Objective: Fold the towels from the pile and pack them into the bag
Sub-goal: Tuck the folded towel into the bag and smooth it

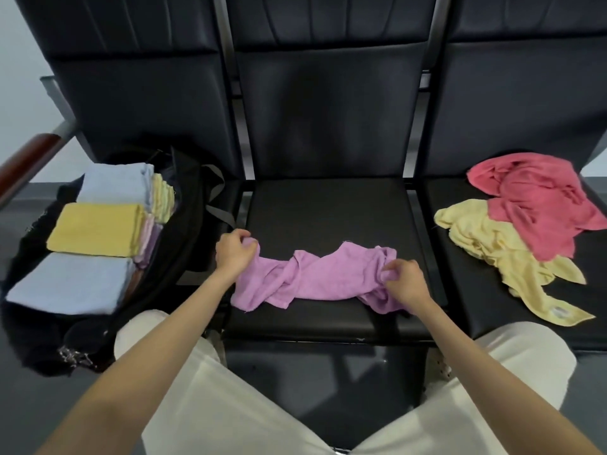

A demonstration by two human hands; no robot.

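The crumpled purple towel was gripped at both ends by the left hand and right hand, apparently needing spreading flat before folding.

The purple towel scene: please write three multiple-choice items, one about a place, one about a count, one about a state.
1. Where does the purple towel lie?
A. in the bag
B. on the middle seat
C. on the floor

2. How many loose towels lie on the right seat?
A. two
B. four
C. none

3. How is the purple towel now?
A. folded
B. crumpled, gripped at both ends
C. untouched

Answers: B, it rests on the middle seat; A, a pink towel and a yellow towel; B, the left hand and right hand each grip an end.
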